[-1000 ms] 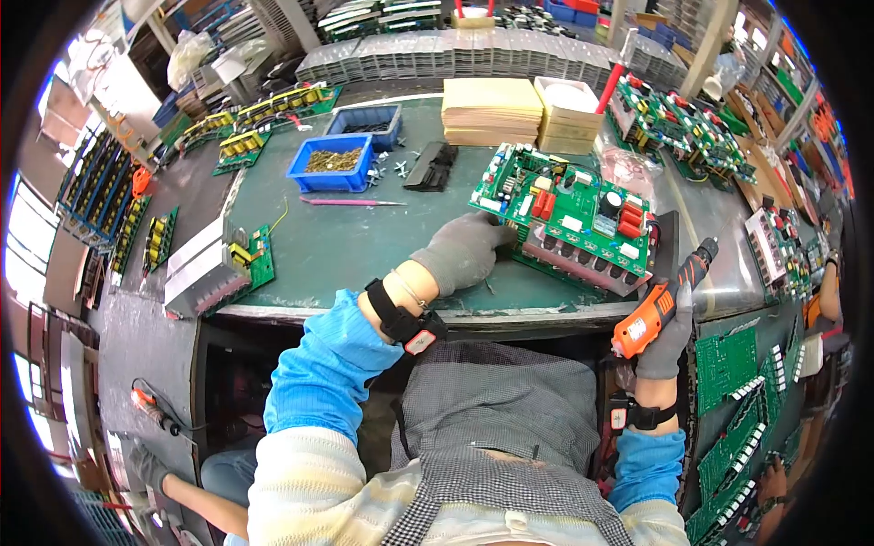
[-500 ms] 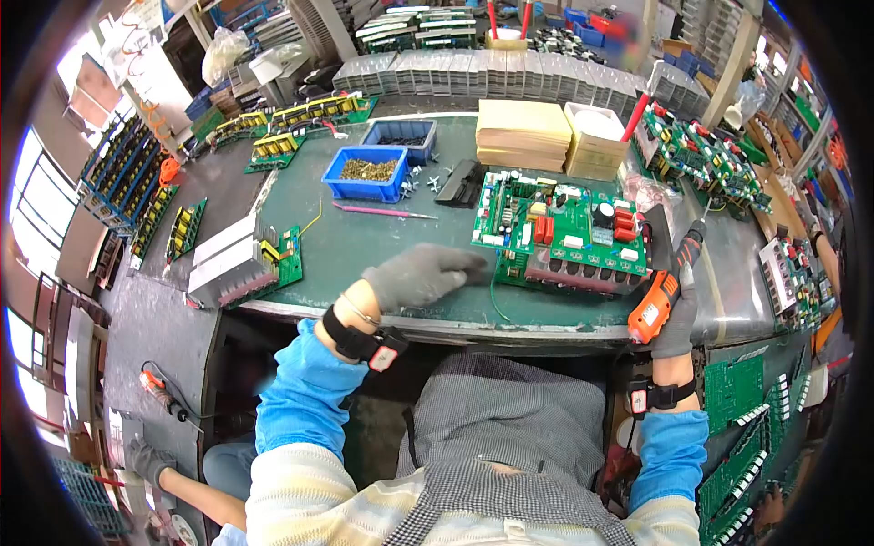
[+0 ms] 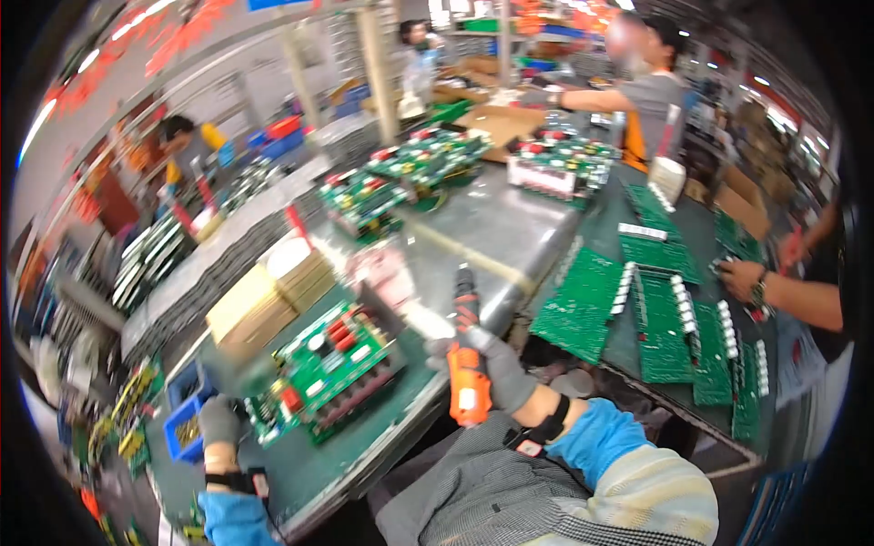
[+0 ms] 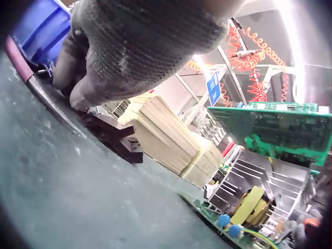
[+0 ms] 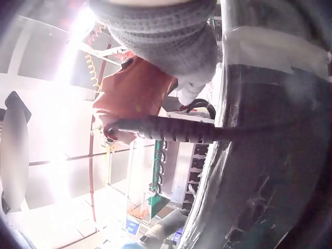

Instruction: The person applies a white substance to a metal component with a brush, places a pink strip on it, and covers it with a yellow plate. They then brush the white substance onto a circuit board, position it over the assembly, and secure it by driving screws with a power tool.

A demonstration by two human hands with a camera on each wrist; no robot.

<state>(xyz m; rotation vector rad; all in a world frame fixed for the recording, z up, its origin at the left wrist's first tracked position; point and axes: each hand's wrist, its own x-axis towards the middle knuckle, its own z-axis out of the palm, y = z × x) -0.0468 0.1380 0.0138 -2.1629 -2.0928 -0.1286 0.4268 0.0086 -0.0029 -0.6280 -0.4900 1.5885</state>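
My right hand [image 3: 508,375], in a grey glove, grips an orange electric screwdriver [image 3: 468,387] by the table's front edge, its black tip pointing away. The right wrist view shows its orange body [image 5: 136,91] and black cord [image 5: 174,128]. My gloved left hand [image 3: 221,424] is beside a blue bin [image 3: 185,437] of small brass-coloured parts. In the left wrist view its bent fingers [image 4: 83,96] reach down between the bin and a black plastic piece [image 4: 116,137]; I cannot tell whether they pinch anything. A green circuit board assembly [image 3: 319,378] on heat sinks sits between my hands.
A pink-handled slim tool [image 4: 19,61] lies near the left hand. Stacked yellowish sheets [image 3: 244,314] stand behind the assembly. On the right, green boards [image 3: 669,341] cover a side table, where another person's hands [image 3: 746,280] work. More assemblies [image 3: 560,168] stand farther back.
The head view has swung to the right. My left hand has moved from beside the circuit board assembly to the blue bin. My right hand still grips the electric screwdriver.
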